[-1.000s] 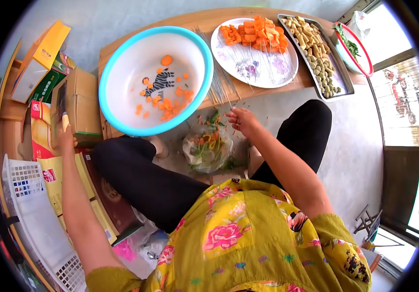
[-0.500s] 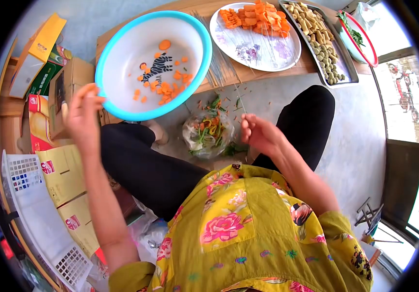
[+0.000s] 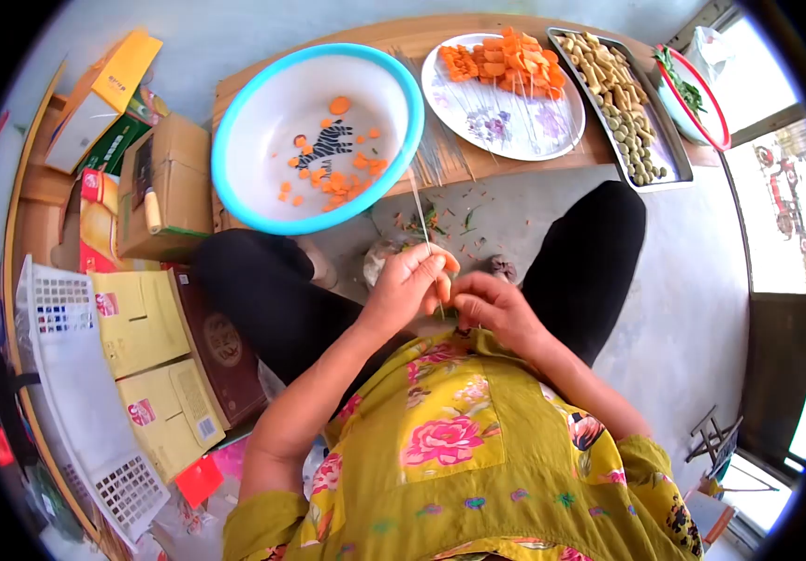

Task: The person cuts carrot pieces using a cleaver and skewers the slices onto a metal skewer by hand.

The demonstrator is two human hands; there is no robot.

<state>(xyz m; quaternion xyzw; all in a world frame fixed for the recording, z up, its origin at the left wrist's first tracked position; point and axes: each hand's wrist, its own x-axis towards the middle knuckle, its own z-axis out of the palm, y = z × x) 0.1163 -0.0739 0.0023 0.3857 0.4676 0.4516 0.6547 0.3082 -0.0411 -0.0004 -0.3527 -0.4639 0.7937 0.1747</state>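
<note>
My left hand [image 3: 409, 285] is closed around a long thin skewer [image 3: 419, 210], which slants up from its fingers toward the basin's rim. My right hand [image 3: 494, 307] is beside it, fingers pinched close to the skewer's lower end; what they hold is hidden. The white basin with a blue rim [image 3: 225, 168] stands ahead on the left with carrot slices [image 3: 347, 187] inside. Several bare skewers [image 3: 435, 154] lie beside it. A flowered plate [image 3: 487, 131] holds threaded carrot slices [image 3: 515, 65].
A metal tray [image 3: 669, 164] with brown and green skewered pieces is on the wooden table [image 3: 234, 98]. A red-rimmed bowl [image 3: 723, 122] holds greens. Below, scraps [image 3: 435, 220] litter the floor by a plastic bag [image 3: 379, 262]. Boxes [image 3: 174, 178] and a white basket [image 3: 75, 393] stand left.
My left hand has moved from the basin's left rim to in front of my body and now grips the skewer. My right hand has come lower, beside it. The view has shifted slightly.
</note>
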